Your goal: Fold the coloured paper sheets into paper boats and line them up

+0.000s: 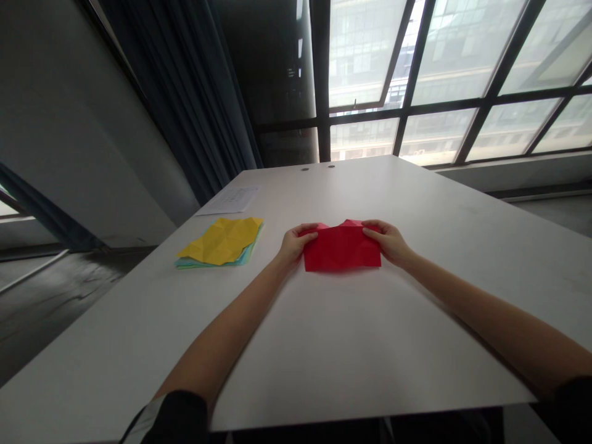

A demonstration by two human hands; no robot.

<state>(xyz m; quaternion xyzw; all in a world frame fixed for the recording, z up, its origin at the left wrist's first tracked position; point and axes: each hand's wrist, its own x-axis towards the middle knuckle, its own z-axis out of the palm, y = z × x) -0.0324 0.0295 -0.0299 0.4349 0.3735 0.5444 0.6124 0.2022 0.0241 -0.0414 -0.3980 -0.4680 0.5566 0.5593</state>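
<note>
A red sheet of paper (343, 250), folded and creased, is held up between my two hands over the white table. My left hand (296, 242) pinches its upper left corner, thumb in front. At the upper right corner my right hand (386, 239) grips the paper the same way. Lighter red parts of the sheet show behind the top edge, with a dip in the middle. The lower edge hangs just above or against the tabletop; which of these I cannot tell.
On the left of the white table (351, 345) lies a creased yellow sheet (224, 240) on top of blue and green sheets (245, 255). Behind them is a white printed page (229, 200). Windows and a dark curtain stand beyond.
</note>
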